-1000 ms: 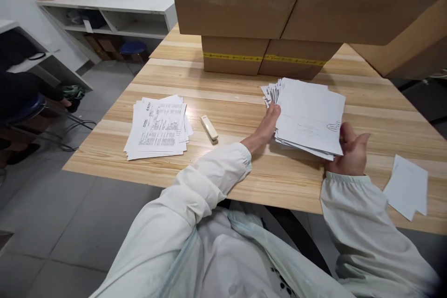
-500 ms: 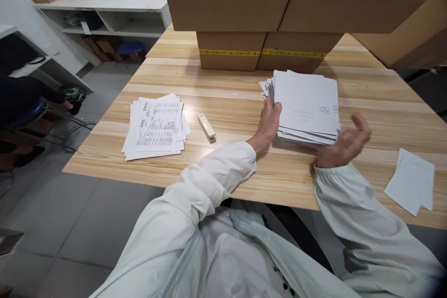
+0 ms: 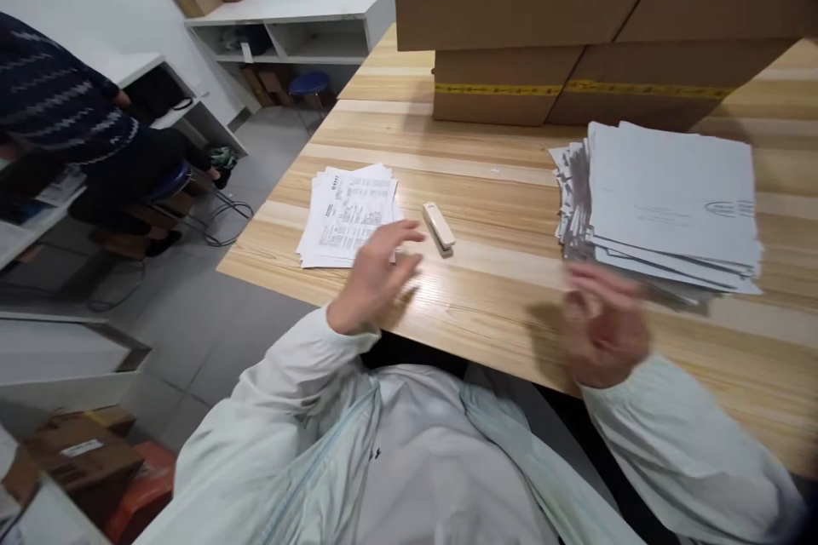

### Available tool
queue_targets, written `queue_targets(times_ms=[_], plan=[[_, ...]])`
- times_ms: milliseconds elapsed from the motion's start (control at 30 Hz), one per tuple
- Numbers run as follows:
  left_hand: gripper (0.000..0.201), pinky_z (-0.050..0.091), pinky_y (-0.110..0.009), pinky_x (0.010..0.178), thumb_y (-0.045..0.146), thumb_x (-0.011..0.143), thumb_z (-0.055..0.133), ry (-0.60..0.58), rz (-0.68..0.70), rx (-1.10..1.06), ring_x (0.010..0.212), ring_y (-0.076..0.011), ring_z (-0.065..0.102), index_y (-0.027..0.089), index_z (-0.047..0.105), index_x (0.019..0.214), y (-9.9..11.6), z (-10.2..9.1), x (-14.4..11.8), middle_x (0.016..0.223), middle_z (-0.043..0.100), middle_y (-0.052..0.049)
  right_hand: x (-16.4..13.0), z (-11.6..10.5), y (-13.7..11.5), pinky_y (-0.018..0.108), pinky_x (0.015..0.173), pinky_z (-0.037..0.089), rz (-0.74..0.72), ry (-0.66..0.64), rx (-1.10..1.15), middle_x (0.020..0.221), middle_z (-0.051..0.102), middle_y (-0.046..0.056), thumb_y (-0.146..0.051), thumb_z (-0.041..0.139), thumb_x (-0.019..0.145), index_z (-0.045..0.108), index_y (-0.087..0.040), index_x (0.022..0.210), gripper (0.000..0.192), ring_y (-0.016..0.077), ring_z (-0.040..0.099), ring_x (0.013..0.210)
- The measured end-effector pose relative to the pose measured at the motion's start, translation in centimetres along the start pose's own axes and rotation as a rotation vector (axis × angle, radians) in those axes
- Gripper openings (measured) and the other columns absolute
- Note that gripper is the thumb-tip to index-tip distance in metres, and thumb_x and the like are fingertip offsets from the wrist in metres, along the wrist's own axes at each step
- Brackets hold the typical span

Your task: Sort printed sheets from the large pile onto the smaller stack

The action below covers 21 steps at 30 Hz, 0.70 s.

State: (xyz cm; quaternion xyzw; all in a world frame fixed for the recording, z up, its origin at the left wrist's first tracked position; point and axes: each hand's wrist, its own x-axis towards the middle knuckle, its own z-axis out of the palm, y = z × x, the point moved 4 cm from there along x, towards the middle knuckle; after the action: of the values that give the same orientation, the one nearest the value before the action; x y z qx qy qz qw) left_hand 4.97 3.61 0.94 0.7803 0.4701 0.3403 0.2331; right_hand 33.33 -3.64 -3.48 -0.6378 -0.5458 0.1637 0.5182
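While the left hand (image 3: 374,277), fingers spread and empty, is hovering just short of the stapler (image 3: 438,226), the blurred right hand (image 3: 601,324), its grip unclear, is hanging below the paper stack (image 3: 665,204), so the next move, I judge, is closing on the stapler.

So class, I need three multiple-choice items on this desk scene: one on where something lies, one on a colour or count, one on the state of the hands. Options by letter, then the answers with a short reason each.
1. Where does the stapler lie?
A. On top of the cardboard boxes
B. On the table between the printed sheets and the tall paper stack
C. On the floor

2. What colour is the tape band on the lower cardboard boxes?
A. Yellow
B. Red
C. Blue

3. What is the left hand doing?
A. Gripping the stapler
B. Pressing on the tall stack
C. Open, holding nothing, near the printed sheets

Answers:
1 B, it sits on the table right of the printed sheets and left of the tall paper stack.
2 A, the band is yellow.
3 C, its fingers are spread and empty; the right hand is blurred.
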Motion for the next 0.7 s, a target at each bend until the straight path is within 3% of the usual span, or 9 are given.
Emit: queue_targets(times_ms=[67,100,133,200,267,400,700], plan=[[0.039,0.038,-0.047,0.118,0.03,0.089,0.062,-0.029,-0.138,0.239,0.141,-0.0272,0.048,0.02,0.061,0.126,-4.9,-2.3,-1.7,0.145,0.057,-0.013,-1.4,5.0,-3.3,0.055,0.105,0.045,0.142,-0.447,0.291,0.117,0.068,0.009,-0.039,0.061,0.086,0.068,-0.029,0.1,0.019,0.0301,0.062,0.116],[0.046,0.036,-0.049,0.12,0.03,0.088,0.063,-0.057,-0.17,0.315,0.146,-0.0291,0.041,0.017,0.057,0.132,-6.8,-2.9,-2.4,0.151,0.051,-0.015,-1.6,7.2,-4.9,0.052,0.104,0.048,0.241,-0.593,0.449,0.116,0.069,0.009,-0.037,0.064,0.085,0.07,-0.027,0.101,0.019,0.0283,0.064,0.112],[0.052,0.036,-0.048,0.12,0.032,0.088,0.063,-0.089,-0.18,0.352,0.147,-0.0291,0.039,0.016,0.054,0.137,-8.2,-3.1,-3.0,0.153,0.048,-0.015,-1.6,9.4,-6.2,0.049,0.102,0.05,0.39,-0.712,0.595,0.115,0.07,0.009,-0.035,0.065,0.085,0.07,-0.025,0.101,0.019,0.0267,0.066,0.111],[0.056,0.035,-0.048,0.121,0.035,0.089,0.063,-0.125,-0.164,0.383,0.148,-0.0283,0.037,0.017,0.05,0.141,-9.8,-3.0,-4.0,0.154,0.046,-0.014,-0.7,13.2,-8.4,0.042,0.101,0.052,0.66,-0.817,0.817,0.112,0.072,0.01,-0.027,0.065,0.086,0.07,-0.021,0.097,0.014,0.023,0.067,0.108],[0.055,0.035,-0.048,0.121,0.037,0.089,0.063,-0.109,-0.142,0.394,0.147,-0.0277,0.04,0.018,0.052,0.14,-10.1,-2.6,-4.5,0.153,0.048,-0.013,0.7,16.3,-9.6,0.036,0.1,0.054,0.806,-0.803,0.891,0.106,0.073,0.01,-0.016,0.061,0.088,0.068,-0.018,0.091,0.008,0.0185,0.068,0.103],[0.054,0.039,-0.046,0.118,0.038,0.086,0.068,-0.039,-0.141,0.378,0.142,-0.028,0.047,0.019,0.056,0.135,-9.9,-2.4,-4.5,0.146,0.056,-0.012,2.4,20.1,-9.9,0.029,0.09,0.057,0.916,-0.673,0.764,0.089,0.071,0.01,-0.006,0.057,0.088,0.064,-0.015,0.086,0.012,0.0146,0.068,0.085],[0.048,0.051,-0.04,0.101,0.042,0.085,0.069,0.049,-0.241,0.248,0.12,-0.0278,0.065,0.021,0.059,0.127,-10.0,-3.3,-3.9,0.129,0.069,-0.009,3.2,21.9,-9.6,0.03,0.078,0.059,0.958,-0.667,0.647,0.088,0.071,0.012,-0.014,0.056,0.092,0.058,-0.014,0.101,0.01,0.017,0.069,0.077]])
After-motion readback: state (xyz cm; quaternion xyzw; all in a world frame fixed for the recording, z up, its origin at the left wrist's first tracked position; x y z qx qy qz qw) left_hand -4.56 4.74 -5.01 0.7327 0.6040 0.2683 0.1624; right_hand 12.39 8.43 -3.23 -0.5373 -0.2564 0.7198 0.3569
